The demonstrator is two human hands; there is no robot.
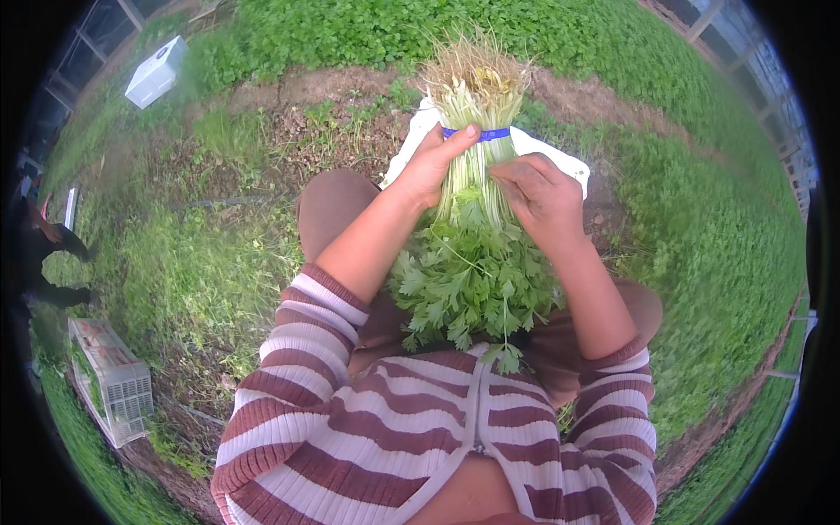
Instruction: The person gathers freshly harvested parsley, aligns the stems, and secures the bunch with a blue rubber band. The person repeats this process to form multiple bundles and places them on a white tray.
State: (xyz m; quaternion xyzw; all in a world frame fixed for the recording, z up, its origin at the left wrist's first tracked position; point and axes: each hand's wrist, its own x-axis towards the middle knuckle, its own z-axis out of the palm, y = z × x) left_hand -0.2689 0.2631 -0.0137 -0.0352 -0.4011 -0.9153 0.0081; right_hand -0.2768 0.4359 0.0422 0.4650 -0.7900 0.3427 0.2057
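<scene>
A large bunch of leafy celery [476, 262] lies before me, its pale roots pointing away and its leaves towards my lap. Around the stems, just below the roots, runs a blue band [493, 135] that bears writing. My left hand [436, 161] grips the bunch at the band from the left, thumb on top. On the right side of the stems is my right hand [539, 190], its fingers bent and their tips at the stems; whether it pinches a stem is not clear. Under the bunch lies a white sheet or bag [554, 157], partly hidden.
Dense green plants [315, 33] grow beyond a strip of bare soil [577, 98]. A white box [156, 72] lies at the upper left. A plastic crate [111, 380] with greens stands at the lower left. Another person [46, 249] is at the far left edge.
</scene>
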